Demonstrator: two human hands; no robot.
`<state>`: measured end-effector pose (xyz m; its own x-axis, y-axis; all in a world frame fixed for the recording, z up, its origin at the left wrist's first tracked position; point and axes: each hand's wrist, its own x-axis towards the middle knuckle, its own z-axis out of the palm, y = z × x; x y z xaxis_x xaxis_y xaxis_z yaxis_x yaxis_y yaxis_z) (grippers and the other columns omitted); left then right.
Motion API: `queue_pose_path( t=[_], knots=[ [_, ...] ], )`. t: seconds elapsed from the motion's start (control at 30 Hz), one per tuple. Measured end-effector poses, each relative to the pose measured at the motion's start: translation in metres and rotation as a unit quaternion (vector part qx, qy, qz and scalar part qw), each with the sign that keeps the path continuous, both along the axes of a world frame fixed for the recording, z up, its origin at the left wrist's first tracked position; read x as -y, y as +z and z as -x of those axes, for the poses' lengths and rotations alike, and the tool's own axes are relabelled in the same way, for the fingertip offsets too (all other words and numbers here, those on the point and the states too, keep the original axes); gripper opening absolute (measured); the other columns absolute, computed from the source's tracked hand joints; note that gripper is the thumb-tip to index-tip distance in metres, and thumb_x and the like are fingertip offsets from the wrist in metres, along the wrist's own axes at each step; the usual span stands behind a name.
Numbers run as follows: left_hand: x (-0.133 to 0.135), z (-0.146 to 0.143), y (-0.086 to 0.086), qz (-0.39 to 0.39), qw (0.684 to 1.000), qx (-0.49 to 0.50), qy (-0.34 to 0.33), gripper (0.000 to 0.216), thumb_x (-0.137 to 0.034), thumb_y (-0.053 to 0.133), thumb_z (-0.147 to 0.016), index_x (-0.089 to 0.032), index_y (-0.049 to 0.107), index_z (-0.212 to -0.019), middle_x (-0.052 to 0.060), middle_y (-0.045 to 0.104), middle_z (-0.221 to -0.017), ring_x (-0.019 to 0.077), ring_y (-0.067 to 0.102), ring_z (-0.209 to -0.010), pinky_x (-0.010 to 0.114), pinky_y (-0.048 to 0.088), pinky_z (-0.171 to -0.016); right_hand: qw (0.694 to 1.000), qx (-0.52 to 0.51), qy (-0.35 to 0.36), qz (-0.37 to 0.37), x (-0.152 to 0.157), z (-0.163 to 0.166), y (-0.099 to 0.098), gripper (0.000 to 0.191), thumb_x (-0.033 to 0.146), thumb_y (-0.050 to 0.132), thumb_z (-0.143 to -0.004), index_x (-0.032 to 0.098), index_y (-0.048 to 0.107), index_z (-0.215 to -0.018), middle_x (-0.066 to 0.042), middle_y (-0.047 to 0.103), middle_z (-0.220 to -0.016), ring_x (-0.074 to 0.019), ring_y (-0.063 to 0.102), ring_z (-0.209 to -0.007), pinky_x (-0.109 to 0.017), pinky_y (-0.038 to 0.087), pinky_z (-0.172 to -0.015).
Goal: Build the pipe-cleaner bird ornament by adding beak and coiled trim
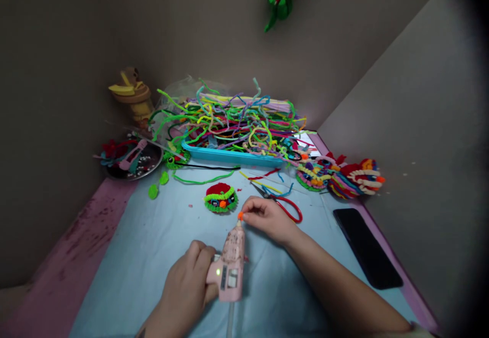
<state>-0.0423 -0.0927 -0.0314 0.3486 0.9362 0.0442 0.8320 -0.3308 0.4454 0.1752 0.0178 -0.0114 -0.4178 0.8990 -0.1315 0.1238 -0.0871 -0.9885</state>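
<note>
- I see the small orange piece point(240, 216) right at the tip of the glue gun, near the middle of the bench point(89, 236); I can't tell whether the two touch.
- The fingers of the right hand point(270, 219) are pinched on that piece from the right.
- The fingers of the left hand point(190, 277) are wrapped round the handle of the pink glue gun point(234, 243), its nozzle pointing to the far side and a small light glowing on its body.
- Just beyond the nozzle, slightly left, I have a fuzzy red and green face point(219, 190) with an orange beak, lying on the light blue cloth point(130, 277).
- Red-handled scissors point(297, 212) lie just beyond the right hand, partly behind it.
- Farther off, a blue tray point(233, 158) is heaped with tangled pipe cleaners point(233, 116).
- Far left I make out a metal bowl point(156, 157) of odds and ends.
- Far right sit colourful fuzzy figures point(355, 180); nearer, a black phone point(367, 246) lies flat by the right edge.
</note>
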Motion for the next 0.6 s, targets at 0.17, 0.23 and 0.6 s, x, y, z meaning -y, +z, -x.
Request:
queue_pose_path(
  t=[0.17,0.23,0.6],
  knots=[
    [0.0002,0.0002,0.0001,0.015,1.000,-0.009,0.000,0.022,-0.024,0.057,-0.080,-0.018,0.056,-0.101,0.006,0.054,-0.090,0.0195,0.059,-0.070,0.030,0.047,-0.059,0.999,-0.024,-0.001,0.028,-0.0007,0.0004,-0.0018,0.019,0.033,0.068,-0.074,0.015,0.063,-0.075,-0.001,0.061,-0.073,-0.0124,0.053,-0.068,-0.024,0.042,-0.063],
    [0.0003,0.0000,0.0004,0.025,1.000,-0.014,0.004,0.022,-0.023,0.056,-0.080,-0.019,0.056,-0.101,0.006,0.054,-0.091,0.0197,0.060,-0.071,0.030,0.047,-0.061,0.999,-0.033,-0.004,0.042,-0.0010,0.0005,-0.0026,0.021,0.034,0.069,-0.073,0.015,0.063,-0.075,-0.001,0.061,-0.072,-0.0119,0.052,-0.067,-0.024,0.041,-0.062],
    [-0.0001,-0.0006,0.0018,0.036,0.999,-0.013,-0.004,0.027,-0.025,0.056,-0.081,-0.020,0.053,-0.107,0.006,0.054,-0.094,0.0202,0.060,-0.074,0.031,0.048,-0.062,0.992,-0.098,-0.017,0.080,0.0011,0.0022,-0.0023,0.021,0.035,0.073,-0.071,0.015,0.064,-0.073,0.000,0.059,-0.069,-0.0105,0.050,-0.063,-0.023,0.038,-0.061]
  ],
)
